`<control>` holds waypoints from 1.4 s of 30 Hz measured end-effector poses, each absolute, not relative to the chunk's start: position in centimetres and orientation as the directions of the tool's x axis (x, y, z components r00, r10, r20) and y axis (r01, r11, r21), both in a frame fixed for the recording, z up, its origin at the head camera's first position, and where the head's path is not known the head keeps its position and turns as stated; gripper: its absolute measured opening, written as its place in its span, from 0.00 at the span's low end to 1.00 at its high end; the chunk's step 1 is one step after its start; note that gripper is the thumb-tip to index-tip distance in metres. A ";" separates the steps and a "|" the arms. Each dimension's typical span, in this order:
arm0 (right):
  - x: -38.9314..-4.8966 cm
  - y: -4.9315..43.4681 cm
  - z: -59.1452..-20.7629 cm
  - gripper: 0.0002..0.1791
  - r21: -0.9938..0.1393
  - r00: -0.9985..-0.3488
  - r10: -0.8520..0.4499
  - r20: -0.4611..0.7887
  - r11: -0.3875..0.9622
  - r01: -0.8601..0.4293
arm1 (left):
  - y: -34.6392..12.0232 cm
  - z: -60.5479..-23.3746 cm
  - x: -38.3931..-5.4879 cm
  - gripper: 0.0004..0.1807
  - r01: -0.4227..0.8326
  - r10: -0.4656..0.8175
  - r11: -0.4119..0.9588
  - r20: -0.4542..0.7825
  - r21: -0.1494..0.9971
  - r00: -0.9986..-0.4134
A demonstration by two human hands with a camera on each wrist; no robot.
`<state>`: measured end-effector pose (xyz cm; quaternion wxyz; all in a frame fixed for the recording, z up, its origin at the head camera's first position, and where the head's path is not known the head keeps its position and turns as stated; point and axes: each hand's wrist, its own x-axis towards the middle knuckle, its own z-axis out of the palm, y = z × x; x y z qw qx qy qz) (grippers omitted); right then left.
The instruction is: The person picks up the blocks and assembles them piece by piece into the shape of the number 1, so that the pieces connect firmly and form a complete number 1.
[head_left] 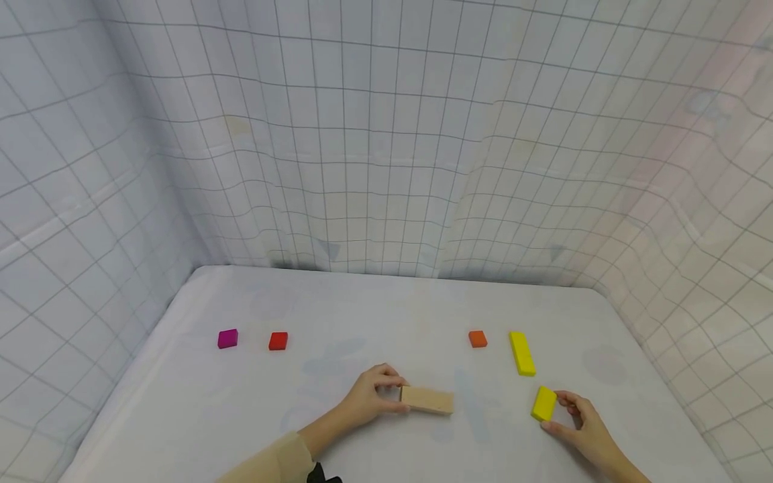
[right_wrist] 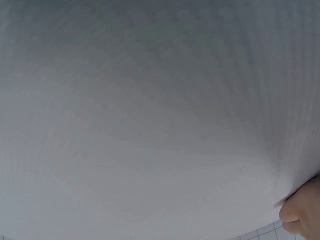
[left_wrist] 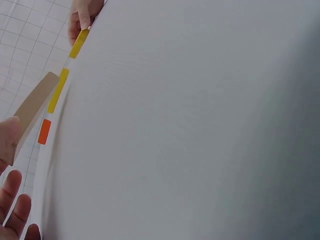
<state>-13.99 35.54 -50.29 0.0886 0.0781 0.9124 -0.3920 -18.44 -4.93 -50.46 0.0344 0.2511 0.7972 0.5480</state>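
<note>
While the left hand (head_left: 368, 396) pinches the left end of the tan wooden block (head_left: 427, 400), its long axis runs rightward toward the short yellow block (head_left: 544, 403), pinched by the right hand (head_left: 582, 429), well apart.

Table (head_left: 199, 402): white, smooth surface with rounded far corners, filling the lower half of the head view; faint pale blotches show near its centre. Backdrop (head_left: 374, 147): white cloth printed with a thin grey grid, hung across the upper half and down both sides of the frame, closing in the table on three sides; it wrinkles and sags in folds. Light: even, soft; weak shadow along the cloth's lower edge at mid-frame.
</note>
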 end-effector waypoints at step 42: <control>-13.9 35.4 -50.3 0.43 -0.689 -0.973 0.068 -0.222 0.694 0.206 | -9.6 -52.2 -16.2 0.16 0.392 0.440 0.294 0.241 0.871 -0.865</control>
